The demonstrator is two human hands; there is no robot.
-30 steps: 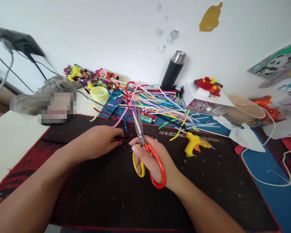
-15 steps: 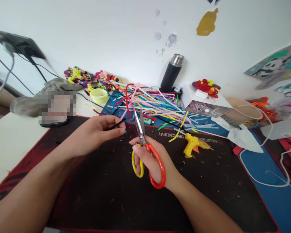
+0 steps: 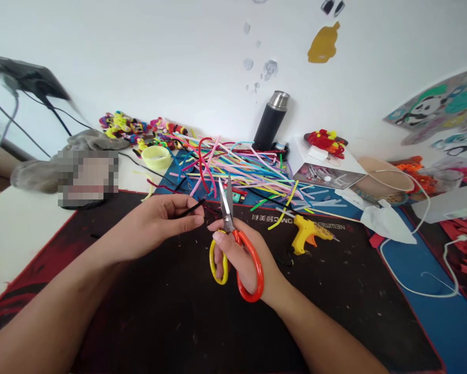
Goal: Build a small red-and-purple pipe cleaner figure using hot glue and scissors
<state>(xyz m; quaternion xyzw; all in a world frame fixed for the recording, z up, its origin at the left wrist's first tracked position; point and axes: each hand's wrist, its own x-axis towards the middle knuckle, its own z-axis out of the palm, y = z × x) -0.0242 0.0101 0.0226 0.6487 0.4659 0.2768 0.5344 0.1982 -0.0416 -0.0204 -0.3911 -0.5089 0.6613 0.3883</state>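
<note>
My left hand (image 3: 169, 221) pinches a short black pipe cleaner (image 3: 190, 209) between thumb and fingers above the dark mat. Just right of it, my right hand (image 3: 243, 252) grips a pair of scissors (image 3: 227, 221) with one yellow and one red handle loop. The blades stand slightly apart, tips pointing away from me, a little clear of the black piece. Behind both hands lies a spread pile of colourful pipe cleaners (image 3: 241, 169). A yellow glue gun (image 3: 305, 234) rests on the mat right of my right hand.
A black thermos (image 3: 270, 122) stands against the wall behind the pile. A pale yellow tape roll (image 3: 156, 157) and small fuzzy figures (image 3: 124, 124) sit back left. At right are a white box (image 3: 327, 174) and a white cable (image 3: 416, 295). The dark mat (image 3: 202, 322) covers the near table.
The view has shifted slightly. My left hand has turned a little, and the black pipe cleaner's tip now shows beyond the fingers. The scissors stay in my right hand, blades still slightly apart.
</note>
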